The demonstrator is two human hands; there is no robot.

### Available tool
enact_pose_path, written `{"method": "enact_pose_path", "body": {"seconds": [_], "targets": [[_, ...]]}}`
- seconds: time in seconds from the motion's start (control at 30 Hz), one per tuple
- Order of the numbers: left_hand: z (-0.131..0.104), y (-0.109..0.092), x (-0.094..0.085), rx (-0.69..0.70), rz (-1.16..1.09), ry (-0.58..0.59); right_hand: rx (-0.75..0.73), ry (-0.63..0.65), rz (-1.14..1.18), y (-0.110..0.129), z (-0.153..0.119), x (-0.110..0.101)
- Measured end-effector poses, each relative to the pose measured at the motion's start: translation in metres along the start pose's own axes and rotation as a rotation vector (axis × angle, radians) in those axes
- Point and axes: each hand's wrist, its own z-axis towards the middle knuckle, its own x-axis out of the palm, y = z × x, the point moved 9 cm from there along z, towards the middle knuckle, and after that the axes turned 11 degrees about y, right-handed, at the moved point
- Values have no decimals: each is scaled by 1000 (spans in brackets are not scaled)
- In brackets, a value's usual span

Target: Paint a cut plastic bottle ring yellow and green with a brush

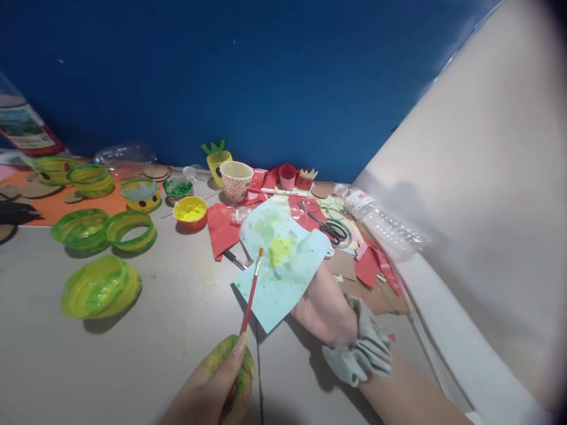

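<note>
A red-handled paintbrush (251, 295) is gripped in my left hand (225, 378), whose fingers are smeared with green and yellow paint. Its orange-brown tip points up, over a light blue sheet of paper (301, 277). Beneath that sheet my right hand (328, 310) holds it up; the paper hides most of its fingers. A bright yellow paint patch and fainter green stains mark the paper. On the table to the left are a small bowl of yellow paint (190, 211) and a cup of green paint (178, 189).
Green-and-yellow painted bowls (100, 289) and a painted ring (132, 231) stand at left. Behind are a patterned paper cup (236, 182) and a red cup (287, 176). Scissors (334, 231), red paper scraps (222, 227) and a clear plastic bottle (381, 218) lie around. A blue wall (248, 77) rises behind.
</note>
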Motion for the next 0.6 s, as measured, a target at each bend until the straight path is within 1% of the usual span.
{"method": "enact_pose_path", "body": {"seconds": [0.07,0.13,0.2,0.27,0.33,0.4,0.47,0.53,0.6], "targets": [[1,3,-1,-13,-34,-4,22,15,37,2,-4,3],[0,3,0,-27,-117,-15,37,52,76,4,-7,8],[-3,0,3,-17,-210,-34,25,96,84,6,-8,14],[-5,-7,5,13,-258,-46,19,107,39,5,-8,15],[-6,-12,6,41,-260,-42,67,90,-36,-5,-8,12],[-5,-13,6,57,-242,-33,153,54,-94,-18,-9,6],[-4,-13,5,60,-210,-8,189,15,-124,-26,-9,0],[-4,-10,7,32,-161,26,156,-25,-150,-26,-8,-4],[-5,-9,7,16,-101,25,78,-50,-175,-19,-7,-5]]}}
